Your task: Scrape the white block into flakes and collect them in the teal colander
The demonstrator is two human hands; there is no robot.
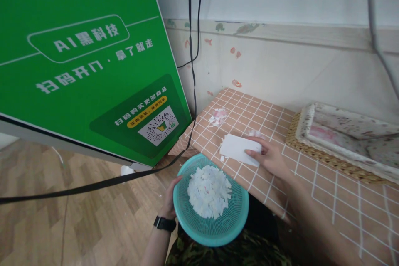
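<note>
My left hand (171, 199) grips the left rim of a teal plastic colander (241, 216), held beside the table edge above my lap. A heap of small white paper scraps (209, 191) fills the middle of the colander. Over the table, my right hand (268, 156) pinches a white rectangular card (238, 149) with a small hole near its right end. White scraps (222, 158) show at the card's left edge, on the tablecloth. Farther back lies a small pile of pink and white scraps (218, 116). Another pale bit (256, 133) sits just behind the card.
A checked brown tablecloth (321, 187) covers the table. At the right stands a wicker basket (294, 131) with a floral lining. On the left, a large green sign panel (77, 70) leans in, and a black cable (124, 180) hangs across the space before it.
</note>
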